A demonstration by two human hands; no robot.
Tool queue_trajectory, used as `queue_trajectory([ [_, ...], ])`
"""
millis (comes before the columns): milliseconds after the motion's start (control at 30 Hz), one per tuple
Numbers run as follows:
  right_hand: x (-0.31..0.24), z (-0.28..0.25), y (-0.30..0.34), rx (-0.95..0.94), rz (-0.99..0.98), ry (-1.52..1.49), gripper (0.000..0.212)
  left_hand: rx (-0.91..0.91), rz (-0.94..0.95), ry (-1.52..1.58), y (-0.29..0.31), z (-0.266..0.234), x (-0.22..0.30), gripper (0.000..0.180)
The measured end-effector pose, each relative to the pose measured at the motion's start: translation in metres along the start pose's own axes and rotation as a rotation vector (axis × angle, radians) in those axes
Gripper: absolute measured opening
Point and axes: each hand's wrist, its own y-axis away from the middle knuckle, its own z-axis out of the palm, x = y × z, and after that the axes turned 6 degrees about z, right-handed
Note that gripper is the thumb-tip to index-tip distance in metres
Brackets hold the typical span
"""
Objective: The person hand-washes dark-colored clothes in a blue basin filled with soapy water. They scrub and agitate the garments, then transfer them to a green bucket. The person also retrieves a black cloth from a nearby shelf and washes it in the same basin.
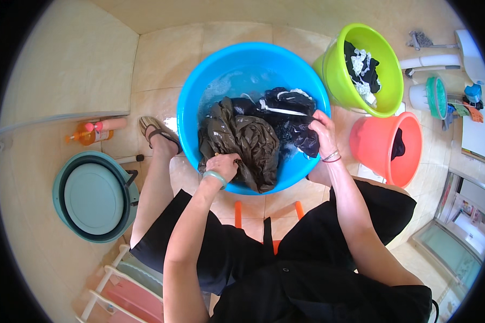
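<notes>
A large round blue basin [242, 49] of water stands on the floor in front of me. Bunched over its near left side is a wet dark brown garment [248, 142]. My left hand [222, 166], with a pale green bangle at the wrist, is closed on the lower left of this garment. To the right, a wet black garment [302, 134] with white trim lies partly in the water. Its right edge is pinched in my right hand [323, 132] by the basin's rim. The folds hide some of my fingertips and part of the basin's bottom.
At the far right a lime green bucket [328, 67] holds black and white clothes. Nearer stands a coral bucket [369, 142] with something black inside. A folding grey-green basin [94, 199] leans at left, near orange and pink bottles [89, 133]. An orange stool [238, 213] is beneath me.
</notes>
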Motion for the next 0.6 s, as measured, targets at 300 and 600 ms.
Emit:
queue_trajectory([
  [300, -0.003, 0.006, 0.021, -0.020, -0.118, 0.233, 0.017, 0.072, 0.036, 0.073, 0.004, -0.018, 0.002, 0.021],
  [600, 0.010, 0.032, 0.046, -0.567, 0.021, 1.007, 0.102, 0.453, 0.262, 1.230, 0.028, -0.119, 0.054, 0.014],
])
